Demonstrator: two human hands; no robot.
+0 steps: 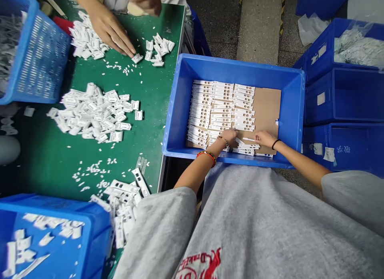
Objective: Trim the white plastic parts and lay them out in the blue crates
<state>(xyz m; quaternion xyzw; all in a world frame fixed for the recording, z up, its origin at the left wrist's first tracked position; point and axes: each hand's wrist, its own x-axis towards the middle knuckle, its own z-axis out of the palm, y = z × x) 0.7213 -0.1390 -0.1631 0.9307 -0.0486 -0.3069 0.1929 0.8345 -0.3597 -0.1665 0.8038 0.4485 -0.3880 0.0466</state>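
Note:
Both my hands are inside a blue plastic bin point(237, 61). My right hand point(264, 139) pinches one end of a slim white plastic strip point(249, 139), which points left above the cardboard. Close by on the left, my left hand point(229, 137) is curled low over the strips, its fingertips partly hidden; what it grips cannot be made out. Rows of flat white strips with square holes point(222, 89) lie in three columns on the brown cardboard sheet point(268, 107). A few loose strips point(247, 147) lie between my hands and the near wall.
On the left, a green table point(144, 139) bears piles of small white plastic parts point(93, 113) and longer strips point(124, 207). Another person's hand point(114, 33) touches a part there. A blue basket point(42, 51) and bin point(54, 209) stand leftward; stacked blue crates point(357, 97) stand right.

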